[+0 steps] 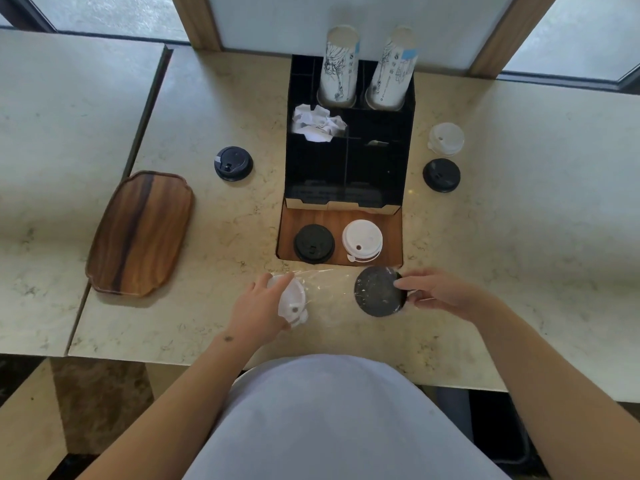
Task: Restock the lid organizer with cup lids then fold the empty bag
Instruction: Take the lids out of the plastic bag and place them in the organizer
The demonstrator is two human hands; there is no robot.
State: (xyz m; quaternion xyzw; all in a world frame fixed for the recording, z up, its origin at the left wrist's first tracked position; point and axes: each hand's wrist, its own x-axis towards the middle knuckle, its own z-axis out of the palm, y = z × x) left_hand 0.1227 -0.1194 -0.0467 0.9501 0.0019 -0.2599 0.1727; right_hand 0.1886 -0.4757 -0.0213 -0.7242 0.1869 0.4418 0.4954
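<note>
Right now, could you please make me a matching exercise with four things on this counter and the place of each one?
Things:
1. oval wooden tray
2. crumpled white paper
3. two tall printed paper cup stacks
4. round black lid in clear plastic bag

Places:
A. in the right hand
B. organizer's back slots
C. far left on the counter
D. organizer's middle left compartment

Pairs: 1-C, 2-D, 3-B, 4-A

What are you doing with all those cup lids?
A person is unpacking lids from a clear plastic bag on the counter. The left hand holds a white lid, and the right hand pinches a black lid. The organizer tray already has one black and one white lid.
</note>
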